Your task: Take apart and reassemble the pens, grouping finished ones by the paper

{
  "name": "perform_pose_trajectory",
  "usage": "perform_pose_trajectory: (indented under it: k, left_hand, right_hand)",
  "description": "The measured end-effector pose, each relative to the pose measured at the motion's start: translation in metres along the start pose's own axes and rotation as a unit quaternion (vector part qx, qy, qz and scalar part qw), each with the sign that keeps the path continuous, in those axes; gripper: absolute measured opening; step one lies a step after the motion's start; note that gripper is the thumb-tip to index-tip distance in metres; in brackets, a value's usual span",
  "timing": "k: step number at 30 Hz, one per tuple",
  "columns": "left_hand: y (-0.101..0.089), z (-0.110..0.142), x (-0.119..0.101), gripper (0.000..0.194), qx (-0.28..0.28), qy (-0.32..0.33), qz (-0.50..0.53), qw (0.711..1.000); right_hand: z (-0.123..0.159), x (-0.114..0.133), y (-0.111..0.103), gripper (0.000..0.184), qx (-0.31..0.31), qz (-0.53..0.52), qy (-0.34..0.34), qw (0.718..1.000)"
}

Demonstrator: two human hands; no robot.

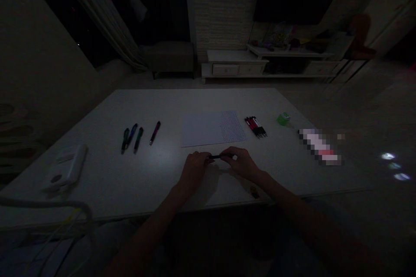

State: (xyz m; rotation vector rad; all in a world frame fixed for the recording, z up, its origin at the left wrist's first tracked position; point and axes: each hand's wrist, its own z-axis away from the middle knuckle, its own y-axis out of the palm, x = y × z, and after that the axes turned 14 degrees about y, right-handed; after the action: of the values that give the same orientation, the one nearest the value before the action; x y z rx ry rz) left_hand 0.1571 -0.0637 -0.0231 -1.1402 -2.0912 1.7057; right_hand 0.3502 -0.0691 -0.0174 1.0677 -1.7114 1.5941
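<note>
Between my two hands is a dark pen (215, 156), held level just above or on the near part of the white table. My left hand (196, 166) pinches its left end, and my right hand (239, 162) pinches the right end. The fingers cover both ends, so I cannot tell whether it is whole. Right behind the hands lies a sheet of paper (204, 127), its right part filled with small handwriting. Several pens (256, 127) in red, black and white lie side by side to the right of the sheet.
On the left of the table (162, 99) lie a purple pen (155, 133), several dark pens (138, 140) and a white box-like device (66, 166). A green object (283, 118) and a blurred-out item (320, 147) are at the right. A small brown thing (254, 191) lies near the front edge.
</note>
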Motion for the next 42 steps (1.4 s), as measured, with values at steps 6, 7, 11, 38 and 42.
perform_pose_trajectory:
  k: [6,7,11,38,42]
  left_hand:
    - [0.001,0.004,0.001,0.023,-0.023,0.056,-0.036,0.997]
    - [0.001,0.004,0.002,0.023,-0.019,0.063,-0.046,0.997]
    - [0.001,0.006,0.003,0.021,-0.004,0.086,-0.069,0.994]
    - [0.0,0.001,0.003,0.017,0.006,0.044,-0.007,0.999]
    - [-0.001,0.001,0.002,0.017,0.005,0.045,0.002,0.999]
  right_hand:
    - [0.0,0.005,-0.001,0.016,0.019,-0.006,0.072,0.997]
    - [0.0,0.005,0.0,0.017,0.025,-0.004,0.084,0.996]
    - [0.0,0.003,0.007,0.033,0.036,0.003,0.122,0.992]
    - [-0.001,0.011,0.003,0.051,0.111,-0.076,0.157,0.978]
    - [-0.001,0.01,0.002,0.048,0.108,-0.054,0.129,0.984]
